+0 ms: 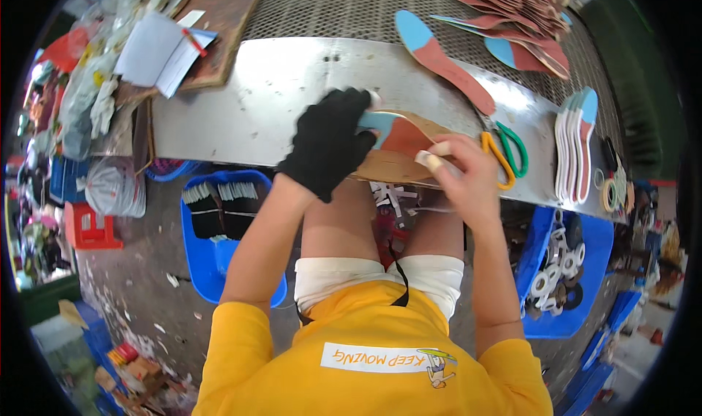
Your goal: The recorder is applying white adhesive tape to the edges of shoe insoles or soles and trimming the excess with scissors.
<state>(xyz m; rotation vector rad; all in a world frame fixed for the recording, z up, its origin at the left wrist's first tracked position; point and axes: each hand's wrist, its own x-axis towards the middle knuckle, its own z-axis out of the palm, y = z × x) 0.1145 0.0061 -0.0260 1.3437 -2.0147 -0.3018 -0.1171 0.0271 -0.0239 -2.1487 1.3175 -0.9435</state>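
- Insole (pixel 409 137), blue at one end and reddish brown along the rest, was at the near edge of the metal tabletop (pixel 270 87), in front of the person, over a tan sheet (pixel 376 169).
- Its blue end sat at the fingers of the left hand (pixel 329 142), which wore a black glove; those fingers bent over that end and were clamped on it, with some blue showing beside them.
- Its brown part reached toward the right hand (pixel 464 171), which was bare apart from pale wraps on the thumb and a finger.
- The right thumb and finger were close together at the brown part's near right side; whether they pinched the edge or only touched it, I could not tell.
- The long axis ran mostly left to right, slanting a little toward the person at the right; the blue end pointed left, the brown end right.
- Beyond the right hand were scissors (pixel 522 153) with orange and green handles, next to a loose insole (pixel 453 72) whose blue end pointed away and left.
- Farther right stood a row of insoles (pixel 574 149), blue ends away from the person.
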